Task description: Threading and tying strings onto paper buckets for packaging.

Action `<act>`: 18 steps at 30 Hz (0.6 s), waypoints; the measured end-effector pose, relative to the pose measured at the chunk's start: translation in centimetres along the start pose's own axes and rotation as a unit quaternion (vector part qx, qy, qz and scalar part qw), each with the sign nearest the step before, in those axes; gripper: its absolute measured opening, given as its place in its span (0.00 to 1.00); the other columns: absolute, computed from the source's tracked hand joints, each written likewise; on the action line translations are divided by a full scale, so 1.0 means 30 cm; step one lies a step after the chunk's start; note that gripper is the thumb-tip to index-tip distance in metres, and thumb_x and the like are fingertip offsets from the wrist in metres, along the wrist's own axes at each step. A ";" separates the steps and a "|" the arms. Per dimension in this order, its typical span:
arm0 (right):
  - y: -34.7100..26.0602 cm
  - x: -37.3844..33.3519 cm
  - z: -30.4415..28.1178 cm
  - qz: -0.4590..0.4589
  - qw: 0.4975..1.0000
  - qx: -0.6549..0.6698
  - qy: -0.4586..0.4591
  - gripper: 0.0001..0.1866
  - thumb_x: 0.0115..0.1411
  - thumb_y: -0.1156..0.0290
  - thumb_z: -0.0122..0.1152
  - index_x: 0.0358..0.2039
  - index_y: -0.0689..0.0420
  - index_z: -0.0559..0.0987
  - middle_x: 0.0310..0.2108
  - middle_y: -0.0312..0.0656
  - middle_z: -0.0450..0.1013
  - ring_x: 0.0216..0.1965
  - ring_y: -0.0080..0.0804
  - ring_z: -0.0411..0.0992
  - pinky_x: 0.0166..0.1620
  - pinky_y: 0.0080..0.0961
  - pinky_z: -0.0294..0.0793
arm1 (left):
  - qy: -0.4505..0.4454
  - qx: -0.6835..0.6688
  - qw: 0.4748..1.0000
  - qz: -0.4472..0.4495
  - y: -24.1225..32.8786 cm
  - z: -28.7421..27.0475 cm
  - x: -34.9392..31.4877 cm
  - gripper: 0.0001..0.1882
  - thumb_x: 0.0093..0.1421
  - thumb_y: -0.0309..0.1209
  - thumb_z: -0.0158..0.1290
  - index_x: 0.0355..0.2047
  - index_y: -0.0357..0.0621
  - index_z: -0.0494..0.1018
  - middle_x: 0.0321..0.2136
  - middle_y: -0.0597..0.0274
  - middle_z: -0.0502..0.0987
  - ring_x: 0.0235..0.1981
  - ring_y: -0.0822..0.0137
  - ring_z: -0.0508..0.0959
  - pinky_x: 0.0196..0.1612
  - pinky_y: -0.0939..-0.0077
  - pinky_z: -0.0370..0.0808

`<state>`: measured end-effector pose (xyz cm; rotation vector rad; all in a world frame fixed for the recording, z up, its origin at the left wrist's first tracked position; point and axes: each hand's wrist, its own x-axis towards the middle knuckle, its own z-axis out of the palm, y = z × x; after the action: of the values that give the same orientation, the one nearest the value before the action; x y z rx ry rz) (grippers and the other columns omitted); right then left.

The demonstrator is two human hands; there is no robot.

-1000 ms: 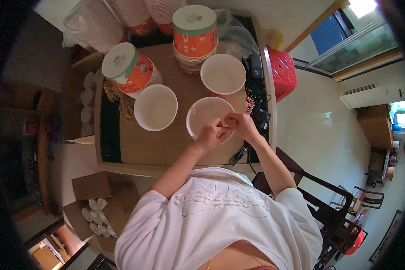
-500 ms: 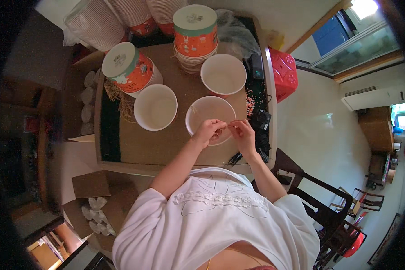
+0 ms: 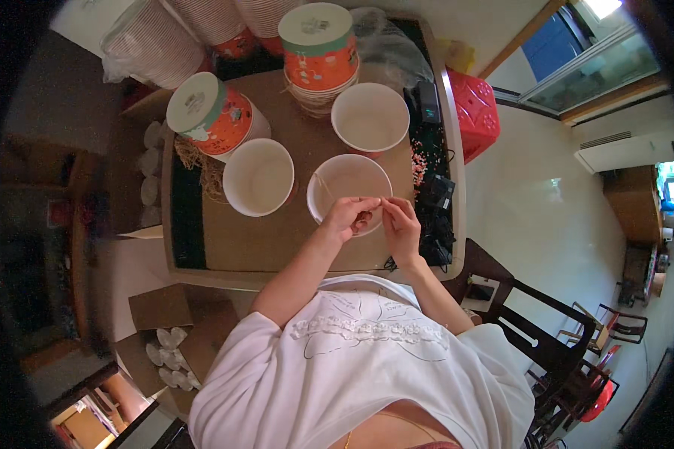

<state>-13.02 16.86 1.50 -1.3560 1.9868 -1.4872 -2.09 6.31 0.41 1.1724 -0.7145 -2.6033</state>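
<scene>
My left hand (image 3: 350, 217) and my right hand (image 3: 401, 228) meet over the near right rim of an open white paper bucket (image 3: 356, 176). Both are closed in a pinch, fingertips nearly touching. Whatever sits between them is too small to make out. A thin pale cord (image 3: 321, 183) shows inside the left rim of this bucket. To its left stands another open white bucket (image 3: 258, 179), and just behind it a third (image 3: 371, 116). Natural-coloured twine (image 3: 201, 165) lies in a loose bunch on the table's left side.
Upside-down orange-and-green buckets (image 3: 318, 56) are stacked at the back; another upturned stack (image 3: 211, 116) leans at left. Wrapped bucket stacks (image 3: 153, 45) stand far left. Pink and white beads (image 3: 419, 165) and black devices (image 3: 434, 194) line the right edge. A red stool (image 3: 473, 116) stands beyond.
My fingertips have come closer together, the right hand shifting slightly left. The view has shifted a little; the buckets keep their places on the table.
</scene>
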 end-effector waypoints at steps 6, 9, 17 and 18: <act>0.031 0.002 -0.015 -0.012 0.999 0.022 -0.027 0.13 0.54 0.83 0.54 0.40 0.58 0.77 0.37 0.44 0.71 0.35 0.34 0.73 0.38 0.21 0.71 | 0.005 0.054 0.998 0.021 -0.013 -0.033 0.010 0.05 0.56 0.27 0.54 0.32 0.41 0.76 0.18 0.71 0.71 0.15 0.81 0.65 0.15 0.88 0.58; 0.048 0.022 -0.016 0.120 0.985 0.119 -0.027 0.11 0.53 0.81 0.57 0.38 0.58 0.78 0.31 0.41 0.71 0.26 0.23 0.68 0.30 0.16 0.68 | 0.013 0.095 0.994 0.048 -0.015 -0.030 0.007 0.05 0.56 0.27 0.54 0.32 0.43 0.76 0.19 0.72 0.71 0.17 0.81 0.67 0.16 0.89 0.59; 0.028 0.053 -0.023 0.108 0.990 0.052 -0.068 0.03 0.52 0.78 0.60 0.29 0.59 0.77 0.24 0.36 0.69 0.20 0.19 0.64 0.24 0.16 0.64 | 0.048 0.160 0.980 0.103 0.007 0.014 -0.024 0.05 0.57 0.28 0.52 0.33 0.43 0.75 0.23 0.72 0.73 0.19 0.81 0.68 0.18 0.90 0.61; 0.027 0.054 -0.024 0.106 0.991 0.053 -0.063 0.03 0.52 0.78 0.60 0.28 0.59 0.77 0.23 0.36 0.68 0.19 0.19 0.63 0.24 0.16 0.64 | 0.040 0.125 0.987 0.089 0.018 0.022 -0.031 0.06 0.57 0.28 0.52 0.34 0.42 0.75 0.24 0.71 0.75 0.20 0.82 0.68 0.18 0.90 0.61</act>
<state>-14.75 15.95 1.52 -1.1268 1.8790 -1.3564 -1.97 6.39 1.66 1.2079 -1.1001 -2.3582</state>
